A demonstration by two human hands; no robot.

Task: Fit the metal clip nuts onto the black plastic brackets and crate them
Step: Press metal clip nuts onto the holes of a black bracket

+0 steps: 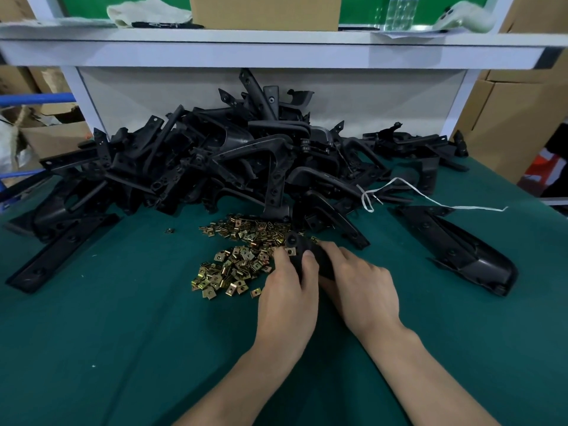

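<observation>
Head view: black bracket (299, 244) sits just above the green desk (123, 318), its long axis running from the right hand (362, 281), whose grip curls round it, up-left toward the nut heap (239, 259). The left hand (289, 290) pinches a clip nut (289, 250) at its far tip.

The left hand (289, 290) and the right hand (365, 287) are shown bare, as are both forearms (246, 373), which are uncovered down to the frame's lower edge. Fingernails are trimmed short.
</observation>
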